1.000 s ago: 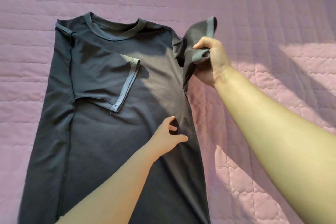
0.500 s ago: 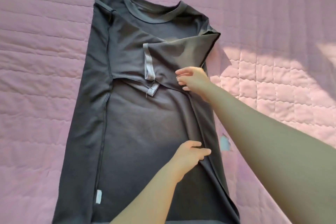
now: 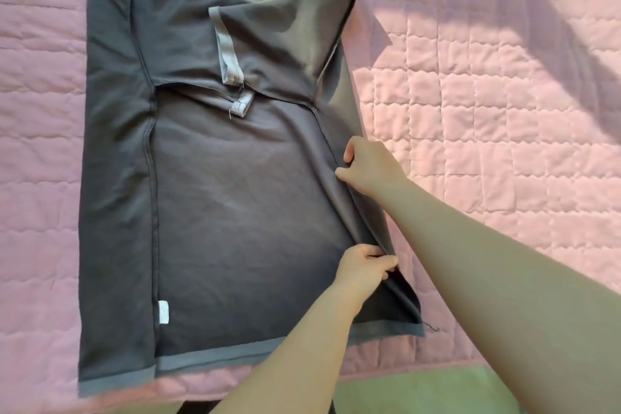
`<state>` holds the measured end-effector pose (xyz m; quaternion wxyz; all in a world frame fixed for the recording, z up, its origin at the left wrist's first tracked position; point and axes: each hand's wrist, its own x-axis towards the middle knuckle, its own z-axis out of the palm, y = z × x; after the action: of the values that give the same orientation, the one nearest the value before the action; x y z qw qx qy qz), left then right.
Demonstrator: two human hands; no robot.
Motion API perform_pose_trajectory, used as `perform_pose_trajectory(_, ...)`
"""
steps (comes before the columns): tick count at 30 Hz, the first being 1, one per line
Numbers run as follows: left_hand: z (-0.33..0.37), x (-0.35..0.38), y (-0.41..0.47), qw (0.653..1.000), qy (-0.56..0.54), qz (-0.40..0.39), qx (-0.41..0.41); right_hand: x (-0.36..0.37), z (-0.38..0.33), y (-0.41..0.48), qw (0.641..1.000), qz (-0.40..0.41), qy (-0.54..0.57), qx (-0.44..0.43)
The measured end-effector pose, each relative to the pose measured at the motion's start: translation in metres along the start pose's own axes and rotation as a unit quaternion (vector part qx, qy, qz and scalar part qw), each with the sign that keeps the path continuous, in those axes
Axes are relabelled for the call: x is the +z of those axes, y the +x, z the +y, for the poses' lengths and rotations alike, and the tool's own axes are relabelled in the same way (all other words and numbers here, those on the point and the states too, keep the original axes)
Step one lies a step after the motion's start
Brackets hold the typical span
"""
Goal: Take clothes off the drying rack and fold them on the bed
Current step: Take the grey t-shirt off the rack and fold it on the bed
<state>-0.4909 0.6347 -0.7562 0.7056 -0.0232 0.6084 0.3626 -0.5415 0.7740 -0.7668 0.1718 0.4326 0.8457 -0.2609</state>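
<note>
Both sleeves of the dark grey T-shirt (image 3: 235, 198) already lie folded inward on the pink quilted bedspread (image 3: 487, 131), so the step in hand looks like the right side panel fold: right hand (image 3: 368, 170) pinches the side seam at mid-length, left hand (image 3: 364, 267) is closed on the same edge nearer the hem. Next move likely calls for lifting that edge evenly and laying it toward the centre, parallel to the left fold. White care label (image 3: 163, 312) shows at lower left; nothing obstructs, though the person's crossed forearms may cramp the motion.
</note>
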Motion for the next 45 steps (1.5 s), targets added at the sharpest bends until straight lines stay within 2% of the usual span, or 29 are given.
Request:
perform_pose_trajectory(3, -0.007, 0.000, 0.006, 0.999, 0.021, 0.030, 0.020, -0.001, 0.007, -0.009, 0.999, -0.015, -0.051, -0.003)
perform_pose_trajectory(5, -0.012, 0.004, 0.003, 0.998, 0.027, 0.045, 0.031, -0.004, 0.009, -0.015, 0.999, -0.013, -0.045, 0.002)
perform_pose_trajectory(9, -0.020, 0.010, -0.009, 0.997, -0.032, 0.056, 0.033, -0.012, 0.008, -0.027, 0.993, 0.000, 0.110, 0.046)
perform_pose_trajectory(12, -0.029, 0.009, -0.019, 0.992, -0.101, 0.063, 0.028, -0.017, 0.005, -0.037, 0.983, -0.006, 0.178, 0.035)
perform_pose_trajectory(15, -0.036, 0.009, -0.024, 0.996, -0.076, 0.052, 0.018, -0.014, -0.001, -0.040, 0.968, -0.018, 0.246, 0.045)
perform_pose_trajectory(19, -0.033, 0.003, -0.023, 0.996, -0.042, 0.068, 0.031, -0.008, -0.009, -0.046, 0.962, -0.025, 0.269, 0.047)
perform_pose_trajectory(23, -0.046, -0.023, -0.042, 0.997, -0.045, 0.046, 0.052, -0.004, -0.022, -0.048, 0.942, -0.002, 0.331, 0.058)
perform_pose_trajectory(26, -0.065, -0.050, -0.066, 0.995, -0.043, 0.056, 0.068, 0.005, -0.029, -0.049, 0.928, -0.026, 0.371, 0.027)
perform_pose_trajectory(27, -0.072, -0.059, -0.073, 0.995, -0.027, 0.067, 0.067, 0.011, -0.029, -0.050, 0.933, -0.065, 0.354, 0.005)
perform_pose_trajectory(29, -0.088, -0.073, -0.081, 0.994, 0.040, 0.094, 0.047, 0.026, -0.026, -0.053, 0.956, -0.154, 0.248, -0.027)
perform_pose_trajectory(31, -0.099, -0.083, -0.084, 0.991, 0.074, 0.113, 0.015, 0.038, -0.020, -0.054, 0.968, -0.181, 0.171, -0.036)
perform_pose_trajectory(35, -0.097, -0.085, -0.077, 0.990, 0.067, 0.121, -0.002, 0.037, -0.010, -0.052, 0.959, -0.080, 0.272, 0.018)
perform_pose_trajectory(37, -0.093, -0.079, -0.073, 0.985, 0.114, 0.130, 0.006, 0.030, -0.003, -0.046, 0.947, -0.013, 0.316, 0.058)
perform_pose_trajectory(39, -0.091, -0.076, -0.070, 0.966, 0.219, 0.134, 0.016, 0.024, 0.005, -0.040, 0.938, 0.011, 0.335, 0.090)
perform_pose_trajectory(41, -0.092, -0.076, -0.069, 0.944, 0.303, 0.129, 0.005, 0.021, 0.008, -0.038, 0.939, -0.032, 0.330, 0.088)
perform_pose_trajectory(45, -0.079, -0.081, -0.072, 0.878, 0.457, 0.139, -0.029, 0.015, 0.004, -0.032, 0.958, -0.124, 0.255, 0.047)
